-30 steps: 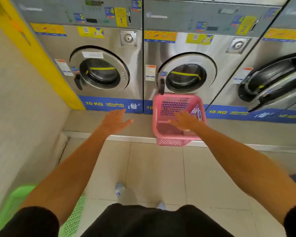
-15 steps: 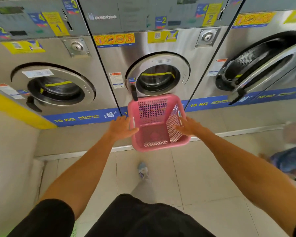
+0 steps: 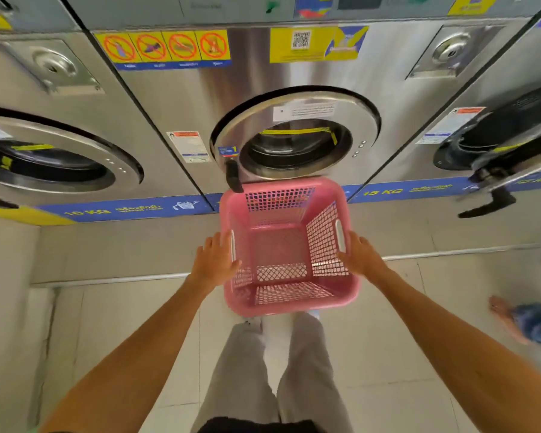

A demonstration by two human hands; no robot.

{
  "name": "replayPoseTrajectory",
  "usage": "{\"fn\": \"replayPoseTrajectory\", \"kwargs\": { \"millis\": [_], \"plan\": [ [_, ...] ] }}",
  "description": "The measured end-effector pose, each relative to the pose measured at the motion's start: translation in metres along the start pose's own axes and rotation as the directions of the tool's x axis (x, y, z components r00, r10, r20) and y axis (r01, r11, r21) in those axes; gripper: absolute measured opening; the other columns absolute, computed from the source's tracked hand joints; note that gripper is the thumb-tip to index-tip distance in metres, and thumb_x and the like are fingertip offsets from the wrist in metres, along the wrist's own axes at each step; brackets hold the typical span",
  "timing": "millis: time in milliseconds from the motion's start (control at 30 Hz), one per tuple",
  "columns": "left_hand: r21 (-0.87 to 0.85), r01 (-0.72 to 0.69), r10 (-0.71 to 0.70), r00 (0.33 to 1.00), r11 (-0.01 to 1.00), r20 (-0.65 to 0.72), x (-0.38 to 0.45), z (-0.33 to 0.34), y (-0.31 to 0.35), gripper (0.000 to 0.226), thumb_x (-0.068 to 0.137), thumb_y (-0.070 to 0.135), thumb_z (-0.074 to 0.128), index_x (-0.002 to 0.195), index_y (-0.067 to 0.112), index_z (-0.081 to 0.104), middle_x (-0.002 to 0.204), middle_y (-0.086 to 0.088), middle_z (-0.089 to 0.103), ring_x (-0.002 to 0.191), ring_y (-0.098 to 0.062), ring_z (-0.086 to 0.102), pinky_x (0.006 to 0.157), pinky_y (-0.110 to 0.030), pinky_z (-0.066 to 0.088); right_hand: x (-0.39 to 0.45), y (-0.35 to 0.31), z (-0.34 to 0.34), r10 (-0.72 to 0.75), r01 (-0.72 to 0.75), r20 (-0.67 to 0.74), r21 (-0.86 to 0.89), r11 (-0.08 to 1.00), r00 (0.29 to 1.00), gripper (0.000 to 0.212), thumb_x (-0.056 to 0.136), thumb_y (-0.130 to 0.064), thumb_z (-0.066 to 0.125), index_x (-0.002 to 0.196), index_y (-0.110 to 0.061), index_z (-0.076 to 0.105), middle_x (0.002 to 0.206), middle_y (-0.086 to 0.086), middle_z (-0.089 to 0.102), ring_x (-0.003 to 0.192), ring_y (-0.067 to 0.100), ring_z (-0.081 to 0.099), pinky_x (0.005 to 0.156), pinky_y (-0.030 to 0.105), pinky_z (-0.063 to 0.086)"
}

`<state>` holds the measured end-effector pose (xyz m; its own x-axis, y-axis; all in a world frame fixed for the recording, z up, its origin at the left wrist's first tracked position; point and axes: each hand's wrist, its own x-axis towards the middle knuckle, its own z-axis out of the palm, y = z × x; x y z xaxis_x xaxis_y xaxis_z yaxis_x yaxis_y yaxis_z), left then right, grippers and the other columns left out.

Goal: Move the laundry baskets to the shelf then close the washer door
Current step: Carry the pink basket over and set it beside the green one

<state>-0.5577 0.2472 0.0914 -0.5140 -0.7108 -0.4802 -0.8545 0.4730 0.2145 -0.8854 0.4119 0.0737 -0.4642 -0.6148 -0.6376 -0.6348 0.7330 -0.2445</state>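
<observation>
L hand [image 3: 214, 264] fingers [image 3: 211, 243] laid on left rim of pink basket [image 3: 289, 303], thumb hooked over rim. R hand [image 3: 361, 256] pressed on right rim by handle slot; full wrap can't be confirmed. Basket gripped btwn both, tilted. Beyond fingertips: middle washer [image 3: 200, 98], door [image 3: 294, 134] shut. Far right of R hand: open washer door [image 3: 512, 165].

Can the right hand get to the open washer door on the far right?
Probably not yet. The right hand is pressed to the pink basket, and the open washer door hangs well off to its right, though nothing blocks the way.
</observation>
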Motion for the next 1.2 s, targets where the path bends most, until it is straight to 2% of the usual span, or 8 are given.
{"fn": "replayPoseTrajectory", "kwargs": {
  "millis": [267,433,567,733,867,1000,1100,1200],
  "plan": [
    [-0.493,0.232,-0.305,0.95,0.838,-0.071,0.058,0.075,0.012,0.087,0.09,0.045,0.062,0.154,0.016,0.01,0.139,-0.023,0.039,0.127,-0.043,0.045,0.098,-0.061,0.045,0.081,0.033,0.028,-0.053,0.053,-0.033,-0.005,0.999,0.998,0.074,0.092,-0.022,0.057,0.149,-0.003,0.014,0.129,0.034,0.046,0.108,0.054,0.055,0.086,0.053,0.046],
    [-0.47,0.338,-0.415,0.908,0.815,-0.066,0.091,0.091,0.005,0.075,0.098,0.024,0.051,0.156,0.024,0.003,0.113,-0.021,0.045,0.095,-0.037,0.057,0.082,-0.048,0.051,0.108,0.049,0.046,-0.134,0.136,-0.148,0.005,0.991,0.98,0.068,0.095,-0.011,0.043,0.152,-0.007,0.005,0.121,0.037,0.051,0.096,0.055,0.059,0.078,0.055,0.049],
    [-0.537,0.296,-0.381,0.923,0.79,-0.051,0.08,0.106,-0.004,0.072,0.101,0.024,0.04,0.157,0.034,-0.005,0.092,-0.018,0.05,0.068,-0.027,0.058,0.07,-0.042,0.057,0.102,0.05,0.045,-0.181,0.178,-0.175,-0.032,0.983,0.968,0.065,0.099,-0.01,0.038,0.155,-0.003,0.005,0.112,0.04,0.049,0.089,0.054,0.059,0.071,0.05,0.046],
    [-0.549,0.409,-0.501,0.865,0.729,-0.021,0.025,0.115,0.003,0.066,0.104,0.02,0.037,0.157,0.032,-0.001,0.095,-0.014,0.041,0.067,-0.024,0.049,0.068,-0.034,0.044,0.095,0.046,0.04,-0.249,0.24,-0.111,-0.091,0.967,0.962,0.064,0.099,-0.014,0.039,0.154,-0.01,0.007,0.109,0.037,0.05,0.089,0.053,0.058,0.074,0.052,0.047],
    [-0.589,0.453,-0.56,0.828,0.67,0.0,-0.042,0.116,-0.012,0.061,0.104,0.023,0.032,0.157,0.035,0.004,0.099,-0.016,0.043,0.066,-0.023,0.053,0.064,-0.034,0.047,0.075,0.011,0.043,-0.354,0.346,-0.014,-0.178,0.921,0.935,0.061,0.098,-0.018,0.04,0.152,-0.015,0.01,0.106,0.034,0.052,0.085,0.052,0.06,0.072,0.055,0.049],
    [-0.645,0.522,-0.68,0.733,0.558,0.005,-0.128,0.105,-0.039,0.052,0.101,0.04,0.022,0.152,0.033,0.015,0.101,-0.02,0.056,0.067,-0.025,0.06,0.058,-0.038,0.055,0.038,-0.055,0.05,-0.464,0.451,0.01,-0.258,0.855,0.886,0.061,0.098,-0.021,0.041,0.152,-0.02,0.014,0.102,0.031,0.053,0.084,0.052,0.061,0.07,0.057,0.052],
    [-0.694,0.53,-0.774,0.631,0.487,-0.061,-0.203,0.093,-0.056,0.052,0.101,0.041,0.024,0.152,0.039,0.012,0.095,-0.018,0.055,0.067,-0.025,0.059,0.059,-0.039,0.055,0.006,-0.119,0.059,-0.585,0.585,0.087,-0.267,0.766,0.806,0.06,0.096,-0.023,0.044,0.149,-0.021,0.017,0.097,0.03,0.056,0.079,0.048,0.062,0.061,0.044,0.046],
    [-0.744,0.543,-0.873,0.475,0.389,-0.109,-0.275,0.09,-0.075,0.057,0.101,0.038,0.028,0.154,0.042,0.006,0.09,-0.019,0.054,0.065,-0.024,0.055,0.06,-0.04,0.051,-0.03,-0.193,0.074,-0.712,0.715,0.119,-0.251,0.653,0.692,0.062,0.096,-0.033,0.048,0.149,-0.025,0.015,0.103,0.026,0.06,0.083,0.044,0.063,0.064,0.045,0.051]
  ]
}}
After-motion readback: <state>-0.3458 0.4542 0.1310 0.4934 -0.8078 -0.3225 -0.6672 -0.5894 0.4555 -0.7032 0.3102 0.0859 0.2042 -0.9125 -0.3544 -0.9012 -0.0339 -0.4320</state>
